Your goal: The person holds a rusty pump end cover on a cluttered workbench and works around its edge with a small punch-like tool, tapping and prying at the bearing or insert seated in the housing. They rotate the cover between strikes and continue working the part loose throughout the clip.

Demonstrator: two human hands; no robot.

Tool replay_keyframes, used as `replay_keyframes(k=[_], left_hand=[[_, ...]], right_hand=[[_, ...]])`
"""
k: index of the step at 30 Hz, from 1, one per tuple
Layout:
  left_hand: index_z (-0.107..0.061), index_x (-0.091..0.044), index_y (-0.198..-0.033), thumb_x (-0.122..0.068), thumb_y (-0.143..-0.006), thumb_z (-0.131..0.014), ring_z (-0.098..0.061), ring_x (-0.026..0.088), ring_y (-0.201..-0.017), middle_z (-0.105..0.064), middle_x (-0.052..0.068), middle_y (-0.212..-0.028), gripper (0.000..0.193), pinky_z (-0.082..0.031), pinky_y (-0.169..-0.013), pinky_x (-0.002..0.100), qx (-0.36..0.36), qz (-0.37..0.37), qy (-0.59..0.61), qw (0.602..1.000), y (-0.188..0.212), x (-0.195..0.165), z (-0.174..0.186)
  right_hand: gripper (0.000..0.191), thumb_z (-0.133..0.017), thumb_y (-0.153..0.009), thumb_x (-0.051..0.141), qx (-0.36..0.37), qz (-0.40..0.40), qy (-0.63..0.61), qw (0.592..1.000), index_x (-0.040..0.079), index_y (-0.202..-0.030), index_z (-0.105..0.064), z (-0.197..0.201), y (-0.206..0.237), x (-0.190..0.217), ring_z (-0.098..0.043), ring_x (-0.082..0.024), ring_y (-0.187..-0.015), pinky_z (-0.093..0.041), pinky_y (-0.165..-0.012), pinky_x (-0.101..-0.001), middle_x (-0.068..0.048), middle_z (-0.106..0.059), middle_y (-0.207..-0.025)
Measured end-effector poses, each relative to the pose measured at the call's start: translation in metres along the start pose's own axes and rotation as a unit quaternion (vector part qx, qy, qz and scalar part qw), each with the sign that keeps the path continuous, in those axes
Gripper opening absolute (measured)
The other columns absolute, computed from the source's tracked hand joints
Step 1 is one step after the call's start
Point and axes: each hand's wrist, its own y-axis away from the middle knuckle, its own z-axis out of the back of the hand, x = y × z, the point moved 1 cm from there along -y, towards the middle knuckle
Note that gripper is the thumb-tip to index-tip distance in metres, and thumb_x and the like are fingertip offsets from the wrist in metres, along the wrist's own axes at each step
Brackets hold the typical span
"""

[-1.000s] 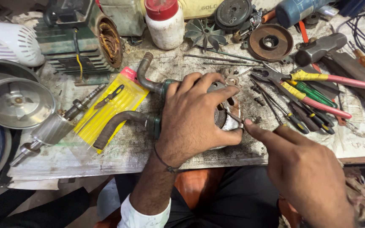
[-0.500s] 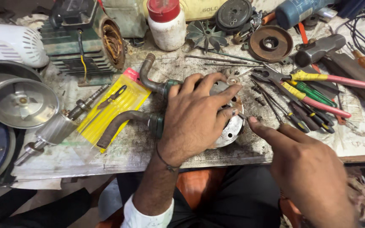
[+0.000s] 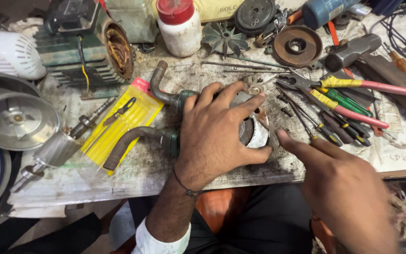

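A cluttered table [image 3: 165, 178] covered with stained paper. At the back, a white plastic bottle with a red cap [image 3: 179, 26] stands beside a small dark fan wheel [image 3: 225, 38] and a rusty pulley disc [image 3: 298, 46]. To the left — a green motor with copper windings [image 3: 83, 51], a flat yellow packet [image 3: 121, 123] and a shiny metal bowl [image 3: 15, 120]. To the right — pliers with yellow and pink handles [image 3: 353, 84], green-handled screwdrivers [image 3: 348, 101] and a hammer head [image 3: 351, 51].

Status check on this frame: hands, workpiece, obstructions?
Left hand clamped over green pump housing. Right hand empty, forefinger at its rim. Pliers and screwdrivers crowd the right side.
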Motion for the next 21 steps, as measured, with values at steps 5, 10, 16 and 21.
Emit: replay_keyframes(k=[5,10,16,21], left_hand=[[-0.073,-0.022,-0.128,-0.054,-0.055,-0.086,-0.050,0.037,-0.130,-0.060,0.012,-0.140,0.082,-0.038,-0.103,0.054,-0.009,-0.002,0.009,1.000,0.001,-0.001,0.000],[-0.074,-0.022,-0.128,-0.054,-0.053,-0.086,-0.050,0.037,-0.129,-0.060,0.012,-0.140,0.082,-0.037,-0.103,0.055,-0.007,0.004,0.005,1.000,0.001,0.000,0.000],[-0.074,-0.021,-0.128,-0.055,-0.053,-0.086,-0.050,0.037,-0.129,-0.060,0.012,-0.140,0.083,-0.037,-0.103,0.053,-0.008,0.001,0.005,1.000,0.001,0.000,0.001],[-0.074,-0.021,-0.128,-0.053,-0.055,-0.086,-0.051,0.036,-0.129,-0.061,0.010,-0.139,0.080,-0.038,-0.102,0.052,-0.002,0.005,0.016,1.000,0.002,-0.002,0.003]], right_hand=[[0.059,-0.063,-0.083,0.003,-0.028,0.004,0.000,1.000,0.037,-0.130,-0.073,-0.004,-0.002,-0.004,-0.070,-0.032,-0.069,-0.057,-0.062,-0.0445,-0.003,-0.073,-0.090],[0.069,-0.064,-0.078,0.005,0.022,0.002,-0.031,0.999,0.041,-0.137,-0.072,-0.002,0.002,-0.006,-0.071,-0.027,-0.066,-0.058,-0.063,-0.0421,0.000,-0.072,-0.086],[0.066,-0.064,-0.078,0.006,0.011,0.005,-0.009,1.000,0.040,-0.133,-0.074,0.008,0.000,0.006,-0.071,-0.027,-0.069,-0.058,-0.062,-0.0418,0.002,-0.073,-0.088],[0.056,-0.063,-0.084,0.007,-0.019,0.000,0.005,1.000,0.037,-0.130,-0.074,-0.012,0.008,-0.007,-0.071,-0.030,-0.067,-0.058,-0.061,-0.0431,0.000,-0.073,-0.089]])
